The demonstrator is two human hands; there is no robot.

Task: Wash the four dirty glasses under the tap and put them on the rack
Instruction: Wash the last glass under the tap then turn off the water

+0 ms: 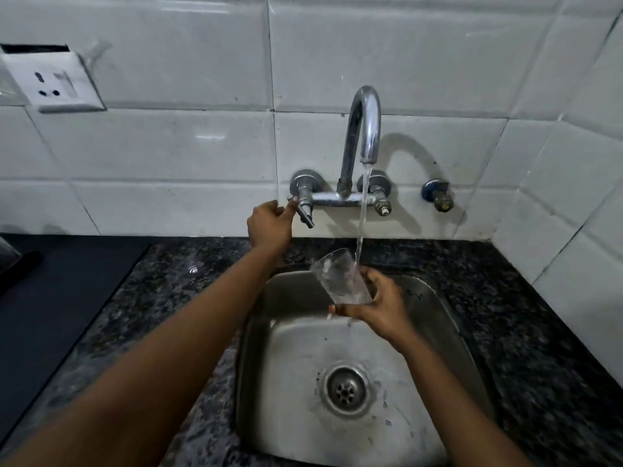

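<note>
One clear, tapered drinking glass (340, 278) in view, tilted with its mouth up and to the left, held over the back part of the square stainless-steel sink (448, 318); gripped around its lower half by the right hand (374, 306), fingers wrapped behind, thumb across the base in front. Thin stream of water (363, 210) falling from the curved chrome swan-neck tap (362, 129), passing just at the right rim of the glass and on toward the basin. Left hand (269, 227) raised at the wall, fingers curled in, thumb touching the left chrome lever handle (303, 210); second valve (382, 205) on the right of the mixer bar without a lever; third small brass-tipped valve (438, 197) further right on the white tiles (168, 146). One round drain strainer (344, 389) in the sink floor; speckled dark granite counter (526, 332) on both sides; one white wall socket (57, 84) upper left; black flat surface (50, 305) at far left.
</note>
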